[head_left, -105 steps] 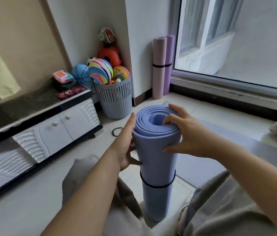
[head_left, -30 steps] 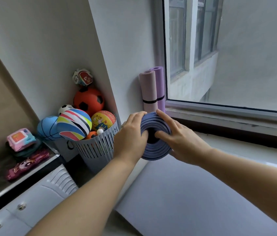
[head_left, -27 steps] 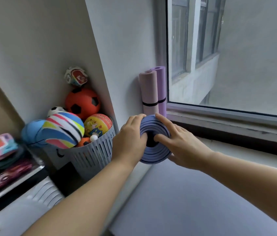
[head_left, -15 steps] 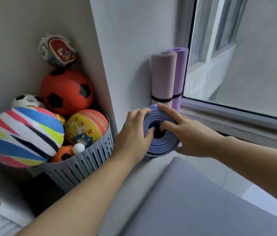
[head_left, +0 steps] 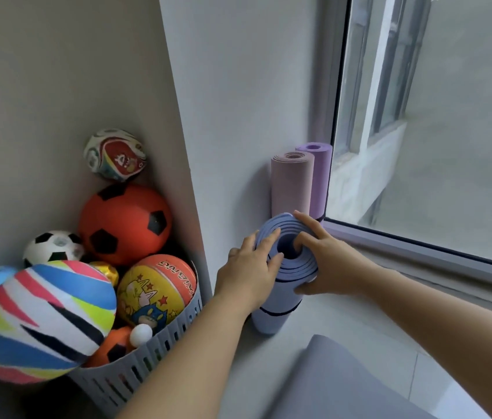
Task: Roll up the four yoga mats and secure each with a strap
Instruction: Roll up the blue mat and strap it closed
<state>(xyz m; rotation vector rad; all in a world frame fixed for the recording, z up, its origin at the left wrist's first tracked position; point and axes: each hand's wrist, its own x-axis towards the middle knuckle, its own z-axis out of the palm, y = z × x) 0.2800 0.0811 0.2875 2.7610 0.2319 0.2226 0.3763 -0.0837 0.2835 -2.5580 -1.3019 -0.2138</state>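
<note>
A rolled blue-lilac yoga mat [head_left: 273,320] stands upright on the floor by the wall, with a black strap [head_left: 275,312] round its lower part. My left hand [head_left: 249,272] grips its top on the left side. My right hand [head_left: 326,261] holds the top from the right, one finger hooked into the roll's hollow core. Just behind it two more rolled mats lean in the corner: a pink one [head_left: 291,182] and a purple one [head_left: 319,173]. A grey mat [head_left: 344,385] lies flat on the floor at the bottom.
A grey slatted basket [head_left: 136,370] heaped with several balls stands at the left, close to the blue mat. A wall corner runs between basket and mats. A large window with a raised sill [head_left: 426,252] fills the right.
The blue rolled mat has been carried from my lap to the corner and set upright on the floor before the pink mat. My view has moved closer and lower.
</note>
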